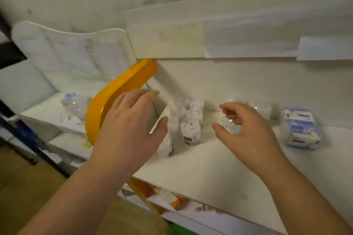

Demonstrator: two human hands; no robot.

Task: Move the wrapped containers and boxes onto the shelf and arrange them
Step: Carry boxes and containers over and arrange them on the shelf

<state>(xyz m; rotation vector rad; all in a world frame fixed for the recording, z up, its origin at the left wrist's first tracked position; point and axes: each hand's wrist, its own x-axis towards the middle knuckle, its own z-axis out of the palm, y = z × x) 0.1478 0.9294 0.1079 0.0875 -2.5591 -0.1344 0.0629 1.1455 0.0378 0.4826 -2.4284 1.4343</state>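
**Both hands spread over the wrapped containers on the white shelf**

A white shelf (219, 160) runs from near centre to far right, bounded on the left by a curved orange side panel (116, 91). At the shelf's left end stands a cluster of wrapped containers (191, 120), clear plastic over white contents, upright and close together; the nearest one carries a dark label. Another wrapped container (232, 126) stands to their right, partly hidden by the right hand, with one more wrapped item (264, 108) farther back against the wall. Well to the right sits a blue-and-white wrapped box (300, 129). Beyond the orange panel, on a lower white surface at the left, lies a further wrapped bundle (76, 104), blurred. Papers hang on the wall above the shelf.

The left hand (131, 129) reaches forward palm down, fingers (145, 94) spread wide and holding nothing, covering part of the nearest left container. The right hand (246, 133) hovers with fingers curled and thumb apart, cupped loosely in front of the container; whether it touches the wrap cannot be told.
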